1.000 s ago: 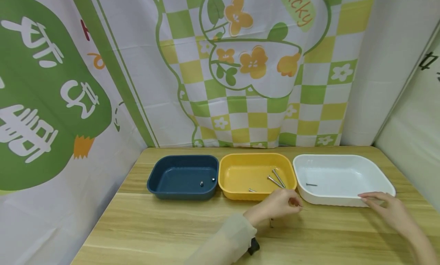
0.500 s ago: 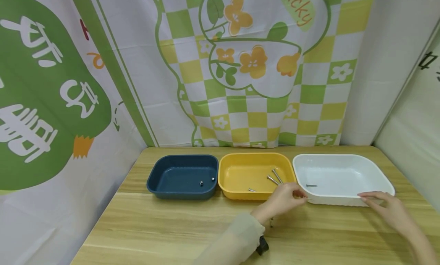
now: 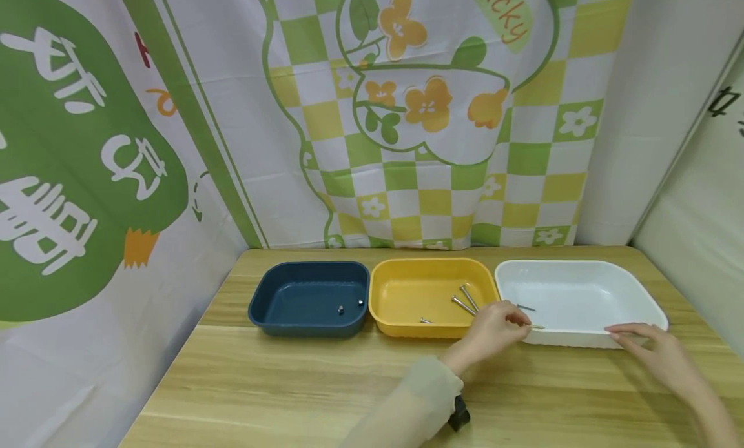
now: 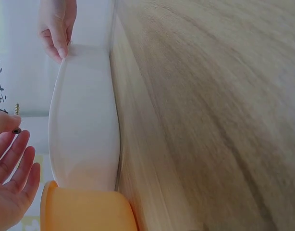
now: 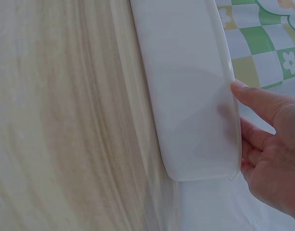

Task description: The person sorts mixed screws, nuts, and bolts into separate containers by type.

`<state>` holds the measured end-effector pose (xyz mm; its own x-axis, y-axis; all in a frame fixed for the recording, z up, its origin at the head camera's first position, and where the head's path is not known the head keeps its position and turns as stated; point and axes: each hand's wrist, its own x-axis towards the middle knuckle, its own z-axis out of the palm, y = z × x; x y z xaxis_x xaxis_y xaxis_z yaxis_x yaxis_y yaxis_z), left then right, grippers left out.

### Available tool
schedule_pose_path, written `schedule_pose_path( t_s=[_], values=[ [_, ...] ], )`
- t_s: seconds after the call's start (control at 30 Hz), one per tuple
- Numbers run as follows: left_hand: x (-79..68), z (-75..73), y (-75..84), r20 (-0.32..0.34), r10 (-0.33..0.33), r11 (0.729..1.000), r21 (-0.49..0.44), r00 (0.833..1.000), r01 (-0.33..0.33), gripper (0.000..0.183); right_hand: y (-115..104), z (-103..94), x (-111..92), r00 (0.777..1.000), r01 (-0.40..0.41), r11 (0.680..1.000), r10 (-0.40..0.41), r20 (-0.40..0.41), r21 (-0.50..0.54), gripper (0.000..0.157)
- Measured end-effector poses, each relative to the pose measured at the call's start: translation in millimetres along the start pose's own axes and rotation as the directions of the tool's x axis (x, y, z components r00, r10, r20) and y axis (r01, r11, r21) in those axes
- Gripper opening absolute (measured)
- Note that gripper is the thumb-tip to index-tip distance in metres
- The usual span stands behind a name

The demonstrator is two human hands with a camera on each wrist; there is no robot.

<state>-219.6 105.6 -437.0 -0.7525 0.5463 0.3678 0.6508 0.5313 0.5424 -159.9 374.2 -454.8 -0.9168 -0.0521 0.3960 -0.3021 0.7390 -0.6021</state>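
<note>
My left hand [image 3: 495, 328] pinches a small brass-coloured screw [image 3: 537, 326] between thumb and forefinger, over the front left rim of the white tray [image 3: 572, 338]. In the left wrist view the threaded end of the screw [image 4: 17, 109] sticks out past the thumb, its head at the fingertips. My right hand [image 3: 657, 351] grips the front rim of the white tray near its right corner. Seen from the right wrist, the thumb [image 5: 255, 98] lies on the rim and the other fingers are behind the wall. One grey screw [image 3: 526, 307] lies inside the white tray.
Left of the white tray stands a yellow tray [image 3: 407, 330] with several screws, the longer ones [image 3: 464, 305] at its right. Beyond it is a dark blue tray [image 3: 314, 330] holding two small nuts [image 3: 341, 310]. A patterned curtain [image 3: 436, 196] hangs behind the wooden table [image 3: 261, 390].
My left hand has moved right and slightly up with the screw, from in front of the yellow tray to the white tray's rim. The right hand has stayed on the rim.
</note>
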Motion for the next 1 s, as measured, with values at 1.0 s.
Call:
schedule_pose_path(
  t_s=[1.0],
  values=[
    [19.7, 20.4, 1.8, -0.094, -0.035, 0.998, 0.048, 0.995, 0.039, 0.009, 2.5, -0.1, 0.0, 1.000, -0.007, 1.000, 0.006, 0.017, 0.030, 0.010]
  ],
)
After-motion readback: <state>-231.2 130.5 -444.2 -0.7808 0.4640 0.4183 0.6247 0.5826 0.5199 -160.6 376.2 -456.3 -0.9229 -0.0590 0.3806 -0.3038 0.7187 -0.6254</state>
